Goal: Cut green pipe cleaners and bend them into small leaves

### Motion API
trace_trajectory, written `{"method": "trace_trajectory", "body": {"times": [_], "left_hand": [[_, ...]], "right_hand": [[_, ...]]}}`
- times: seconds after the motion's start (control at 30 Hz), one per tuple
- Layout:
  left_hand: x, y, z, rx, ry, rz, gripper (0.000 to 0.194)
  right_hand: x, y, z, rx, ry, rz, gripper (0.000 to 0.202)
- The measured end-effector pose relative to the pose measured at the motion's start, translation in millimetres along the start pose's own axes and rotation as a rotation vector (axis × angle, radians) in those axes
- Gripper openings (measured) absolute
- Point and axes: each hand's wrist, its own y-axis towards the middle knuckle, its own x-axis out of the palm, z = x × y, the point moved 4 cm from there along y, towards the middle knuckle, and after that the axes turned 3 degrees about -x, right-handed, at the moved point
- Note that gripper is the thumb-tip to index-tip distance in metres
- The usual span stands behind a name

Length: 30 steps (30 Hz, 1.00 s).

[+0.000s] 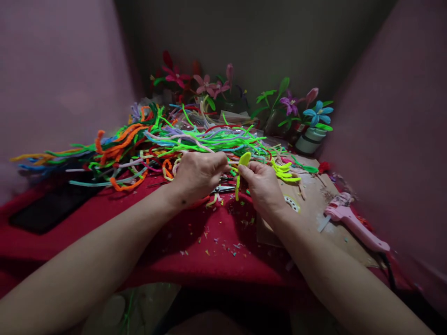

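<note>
No legible writing; both hands (199,174) (261,186) pinch yellow-green pipe cleaner (243,160)

My table, draped in red cloth (216,260) | heap of coloured fuzzy pipe cleaners (157,139) along far edge | brown cardboard sheet (314,204) at right edge, pink glue gun (352,223) on it | black flat slab (45,209) near left edge | coloured snippets (213,244) mid-cloth
</note>
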Motion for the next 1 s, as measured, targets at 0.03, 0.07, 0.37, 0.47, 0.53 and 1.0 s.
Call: {"method": "trace_trajectory", "body": {"times": [0.03,0.07,0.37,0.47,0.53,1.0], "left_hand": [[-0.4,3,-6,-0.105,-0.142,-0.003,0.019],[0.6,5,-12,-0.221,-0.307,-0.008,0.020],[36.7,-4,-2,-0.606,-1.115,-0.342,0.022],[39.8,-7,7,-0.621,-1.105,-0.378,0.025],[42.6,-10,9,-0.687,-1.122,-0.397,0.027],[48.3,-18,26,-0.667,-1.147,-0.463,0.018]], "right_hand": [[0,0,-1,0.003,0.030,-0.001,0.023],[0,0,-1,0.010,0.065,-0.003,0.022],[-8,5,-2,-0.058,0.149,0.078,0.023],[-7,4,-1,-0.105,0.092,0.076,0.024],[-5,3,0,-0.126,0.062,0.069,0.023],[-10,9,7,-0.113,0.015,0.140,0.027]]}}
